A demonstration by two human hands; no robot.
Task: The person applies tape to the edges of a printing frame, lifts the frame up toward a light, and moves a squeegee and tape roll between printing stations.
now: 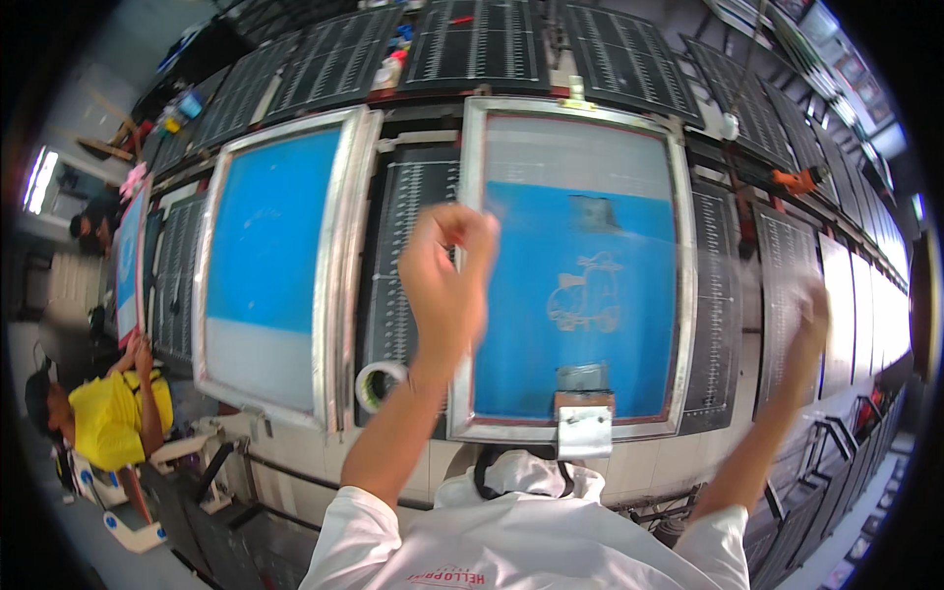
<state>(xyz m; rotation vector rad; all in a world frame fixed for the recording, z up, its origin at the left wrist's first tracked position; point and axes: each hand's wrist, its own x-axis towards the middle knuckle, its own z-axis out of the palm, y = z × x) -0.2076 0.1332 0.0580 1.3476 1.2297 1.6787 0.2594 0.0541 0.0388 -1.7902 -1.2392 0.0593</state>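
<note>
My left hand (447, 275) is raised over the left edge of an aluminium-framed printing screen (687, 324). Its thumb and fingertips meet in a pinch; whatever they hold is too faint to name. The screen's mesh is blue with a pale band at the far end, and a scooter outline (584, 295) shows on it. Two small greyish patches lie on the mesh, a far patch (594, 212) and a near patch (582, 378). My right hand (812, 315) is out to the right, above a dark board, smeared by motion. A tape roll (380, 386) rests by my left forearm.
To the left stands another blue framed screen (270, 231). A metal clamp (584, 431) grips the near frame edge. Dark ruled boards (476, 44) line the far side. An orange-handled tool (798, 180) lies at right. A person in a yellow shirt (123, 418) is at far left.
</note>
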